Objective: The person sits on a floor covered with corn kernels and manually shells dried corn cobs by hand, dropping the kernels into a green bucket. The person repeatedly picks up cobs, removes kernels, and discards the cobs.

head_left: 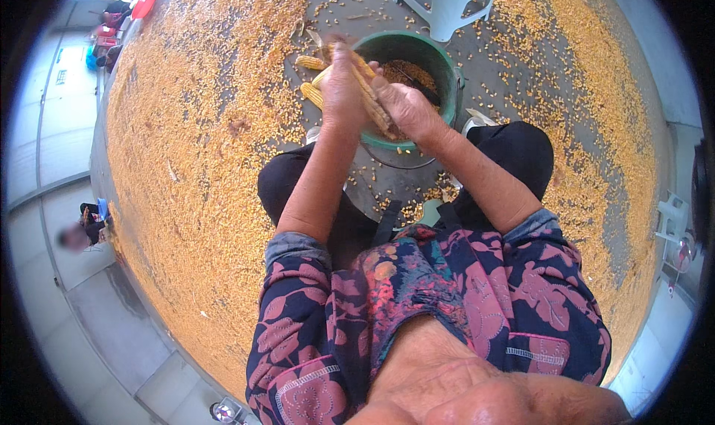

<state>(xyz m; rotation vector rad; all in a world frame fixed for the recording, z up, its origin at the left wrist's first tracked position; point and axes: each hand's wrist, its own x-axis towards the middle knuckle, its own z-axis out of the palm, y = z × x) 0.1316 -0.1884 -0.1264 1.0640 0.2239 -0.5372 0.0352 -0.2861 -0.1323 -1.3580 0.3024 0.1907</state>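
Over the left side of a green plastic bucket (453,98), my left hand (343,87) and my right hand (406,104) press against an elongated ear of corn (375,105), which slants between them. Both hands are closed around it, and the fingertips are blurred. Whether a second ear or cob lies in the grasp cannot be told. Loose kernels (416,74) and a dark, thin object lie inside the bucket. Beside my left hand, several yellow ears of corn (311,94) rest to the left of the bucket.
Corn kernels (184,173) cover much of the floor on both sides. A pale plastic stool (444,3) stands beyond the bucket. The bucket's wire handle (399,166) hangs on the near side, between my knees. Other people sit at the far left, near a blue basin (102,208) and a red basin (144,2).
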